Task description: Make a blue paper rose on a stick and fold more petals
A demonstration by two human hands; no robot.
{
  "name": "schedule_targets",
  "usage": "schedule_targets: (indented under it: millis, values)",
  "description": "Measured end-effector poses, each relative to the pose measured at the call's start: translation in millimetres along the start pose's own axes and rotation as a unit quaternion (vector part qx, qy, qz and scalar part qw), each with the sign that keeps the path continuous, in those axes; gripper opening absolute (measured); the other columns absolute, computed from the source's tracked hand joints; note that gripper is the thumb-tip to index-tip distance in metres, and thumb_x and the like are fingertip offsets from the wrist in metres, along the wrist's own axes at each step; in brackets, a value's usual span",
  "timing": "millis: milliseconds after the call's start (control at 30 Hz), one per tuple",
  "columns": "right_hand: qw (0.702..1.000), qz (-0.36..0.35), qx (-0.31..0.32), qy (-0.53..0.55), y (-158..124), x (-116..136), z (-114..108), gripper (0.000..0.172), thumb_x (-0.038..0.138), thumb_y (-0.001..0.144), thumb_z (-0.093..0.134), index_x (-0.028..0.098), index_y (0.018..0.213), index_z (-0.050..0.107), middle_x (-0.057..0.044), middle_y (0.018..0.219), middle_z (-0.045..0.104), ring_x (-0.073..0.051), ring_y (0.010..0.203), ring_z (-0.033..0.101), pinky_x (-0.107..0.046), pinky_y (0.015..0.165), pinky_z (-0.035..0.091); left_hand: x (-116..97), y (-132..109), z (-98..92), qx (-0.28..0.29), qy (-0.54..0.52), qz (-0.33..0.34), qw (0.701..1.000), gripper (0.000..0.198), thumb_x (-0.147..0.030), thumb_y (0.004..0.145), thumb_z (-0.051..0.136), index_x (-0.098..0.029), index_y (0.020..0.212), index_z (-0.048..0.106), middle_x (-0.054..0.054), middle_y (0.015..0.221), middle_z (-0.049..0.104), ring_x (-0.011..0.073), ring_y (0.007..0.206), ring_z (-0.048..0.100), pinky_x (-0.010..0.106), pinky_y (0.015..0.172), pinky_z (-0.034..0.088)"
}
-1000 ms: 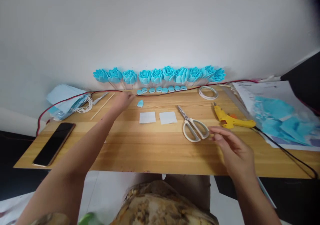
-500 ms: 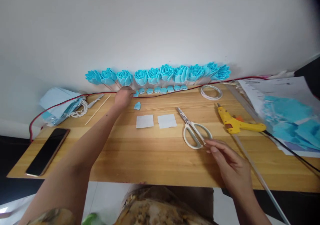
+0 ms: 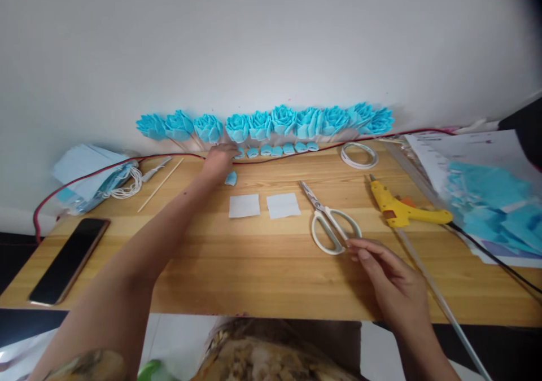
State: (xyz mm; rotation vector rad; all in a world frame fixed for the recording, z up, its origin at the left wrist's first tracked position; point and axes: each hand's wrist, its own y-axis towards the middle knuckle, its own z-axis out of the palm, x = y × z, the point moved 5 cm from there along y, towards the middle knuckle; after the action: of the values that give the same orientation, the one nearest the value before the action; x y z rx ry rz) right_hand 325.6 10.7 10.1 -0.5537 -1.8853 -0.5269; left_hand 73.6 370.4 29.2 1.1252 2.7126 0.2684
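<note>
My left hand (image 3: pixel 221 161) reaches to the back of the table, its fingers curled over the left end of a row of small light-blue curled petals (image 3: pixel 265 150). Its fingertips are mostly hidden, so I cannot see a grip. Just in front lies one loose blue petal (image 3: pixel 231 178). Two pale square pieces (image 3: pixel 244 206) lie flat at mid-table. My right hand (image 3: pixel 393 279) is low on the right, thumb and fingers drawn together at the handle of the white-handled scissors (image 3: pixel 325 217), which lie flat with blades pointing away. Whether anything is pinched there is unclear.
Blue artificial flowers (image 3: pixel 283 120) line the wall, behind a red-black cord (image 3: pixel 169 155). Right: a tape roll (image 3: pixel 359 156), a yellow glue gun (image 3: pixel 402 209) with a glue stick, blue pieces (image 3: pixel 486 200) on paper. Left: a phone (image 3: pixel 70 261), a thin stick (image 3: pixel 161 184), bagged blue sheets (image 3: pixel 91 172).
My left hand has slid slightly right and covers the leftmost small petal of the row, which showed beside its fingers before. My right hand stays by the scissors' handle. The view has shifted slightly.
</note>
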Motion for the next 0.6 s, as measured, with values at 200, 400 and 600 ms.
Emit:
schedule_targets:
  millis: [200, 400, 600]
  values:
    - [1.000, -0.001, 0.008, 0.003, 0.9, -1.9, 0.5, 0.016, 0.045, 0.086, 0.069, 0.035, 0.092, 0.079, -0.002, 0.092, 0.080, -0.022, 0.080, 0.077, -0.034, 0.077, 0.064, 4.3, -6.1, -2.5, -0.003, -0.029, 0.013, 0.999, 0.047, -0.010, 0.086, 0.042, -0.014, 0.117, 0.076, 0.014, 0.129, 0.071, 0.0306, 0.123, 0.064, 0.046, 0.108, 0.048]
    - [1.000, 0.007, 0.006, -0.002, -0.1, -4.8, 0.4, 0.017, 0.047, 0.085, 0.069, 0.035, 0.092, 0.079, -0.002, 0.093, 0.081, -0.022, 0.082, 0.077, -0.033, 0.078, 0.065, 19.7, -19.8, -17.9, -0.055, -0.082, -0.007, 0.995, 0.045, -0.014, 0.089, 0.040, -0.014, 0.115, 0.076, 0.013, 0.122, 0.074, 0.0271, 0.117, 0.066, 0.043, 0.106, 0.049]
    - [1.000, 0.008, 0.013, -0.008, -0.1, -5.3, 0.9, 0.020, 0.048, 0.085, 0.069, 0.033, 0.093, 0.079, -0.003, 0.092, 0.081, -0.023, 0.084, 0.078, -0.035, 0.079, 0.065, 26.5, -24.5, -8.0, -0.026, -0.055, 0.002, 0.998, 0.050, -0.007, 0.079, 0.039, -0.014, 0.110, 0.078, 0.013, 0.124, 0.073, 0.0268, 0.119, 0.064, 0.042, 0.108, 0.048]
